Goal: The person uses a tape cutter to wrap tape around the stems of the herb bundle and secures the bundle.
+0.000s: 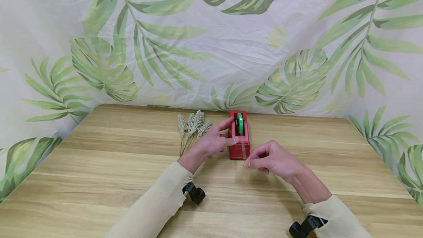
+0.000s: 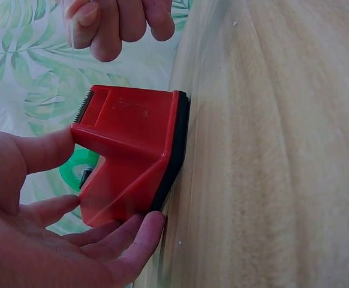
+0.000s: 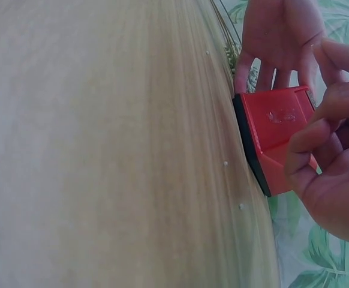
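A red tape dispenser (image 1: 236, 152) with a black base stands on the table, carrying a roll of clear tape on a green core (image 1: 240, 122). My left hand (image 1: 213, 141) steadies it from the left side. In the left wrist view, the thumb presses beside the toothed cutter (image 2: 84, 107) and the other fingers (image 2: 132, 249) spread along the side and base. From the dispenser's front, a clear strip of tape (image 1: 243, 150) stretches toward me. My right hand (image 1: 274, 160) pinches its end between thumb and index finger, just in front of the dispenser, the other fingers curled.
A bunch of pale dried flower stems (image 1: 195, 125) lies left of the dispenser, partly behind my left forearm. The wooden table (image 1: 99, 179) ends at a leaf-patterned cloth (image 1: 238, 54) behind. Small white specks dot the tabletop in the right wrist view.
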Action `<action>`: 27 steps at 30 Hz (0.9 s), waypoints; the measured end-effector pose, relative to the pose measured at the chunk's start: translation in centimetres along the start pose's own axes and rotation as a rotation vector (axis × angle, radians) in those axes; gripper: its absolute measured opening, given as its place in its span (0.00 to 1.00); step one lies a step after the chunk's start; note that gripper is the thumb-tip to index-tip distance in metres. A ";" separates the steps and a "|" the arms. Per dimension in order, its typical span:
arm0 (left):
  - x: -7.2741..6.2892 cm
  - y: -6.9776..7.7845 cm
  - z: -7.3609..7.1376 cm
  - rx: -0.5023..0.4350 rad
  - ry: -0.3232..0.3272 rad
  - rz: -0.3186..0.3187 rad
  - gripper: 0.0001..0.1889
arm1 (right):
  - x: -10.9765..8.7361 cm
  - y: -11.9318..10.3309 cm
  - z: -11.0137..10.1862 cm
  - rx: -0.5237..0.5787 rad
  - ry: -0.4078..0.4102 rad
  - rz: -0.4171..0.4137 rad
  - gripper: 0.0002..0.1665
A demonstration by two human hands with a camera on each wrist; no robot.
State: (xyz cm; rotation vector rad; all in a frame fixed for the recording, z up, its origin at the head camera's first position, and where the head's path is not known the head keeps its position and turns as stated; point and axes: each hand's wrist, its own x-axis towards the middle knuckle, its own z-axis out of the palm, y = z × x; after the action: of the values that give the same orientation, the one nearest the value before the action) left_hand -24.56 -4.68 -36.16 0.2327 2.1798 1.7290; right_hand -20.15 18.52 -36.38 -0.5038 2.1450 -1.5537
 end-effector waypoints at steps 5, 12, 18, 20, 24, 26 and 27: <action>0.0 -0.1 0.0 0.006 0.003 0.000 0.43 | 0.0 0.1 0.0 -0.010 -0.008 -0.002 0.15; -0.1 -0.2 0.0 0.008 -0.001 0.014 0.43 | -0.1 -0.1 0.0 -0.019 -0.017 0.002 0.15; 0.0 -0.3 0.0 0.012 0.001 0.019 0.43 | -0.2 -0.1 0.1 -0.024 -0.025 -0.007 0.15; 0.0 -0.3 0.0 0.012 0.000 0.020 0.43 | -0.3 -0.1 0.1 -0.025 -0.027 -0.008 0.15; 0.0 -0.4 0.0 0.015 0.000 0.022 0.43 | -0.3 0.0 0.3 -0.020 -0.029 -0.006 0.15; 0.0 -0.4 0.0 0.016 0.000 0.024 0.43 | -0.4 0.0 0.4 -0.003 -0.025 -0.002 0.14; -0.1 -0.4 0.0 0.018 0.000 0.024 0.42 | -0.3 0.0 0.5 0.009 -0.022 0.002 0.12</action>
State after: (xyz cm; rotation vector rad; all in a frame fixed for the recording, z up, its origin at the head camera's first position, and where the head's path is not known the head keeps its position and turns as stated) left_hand -24.47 -4.81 -36.56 0.2645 2.2022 1.7236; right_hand -19.58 18.31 -36.52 -0.5141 2.1205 -1.5485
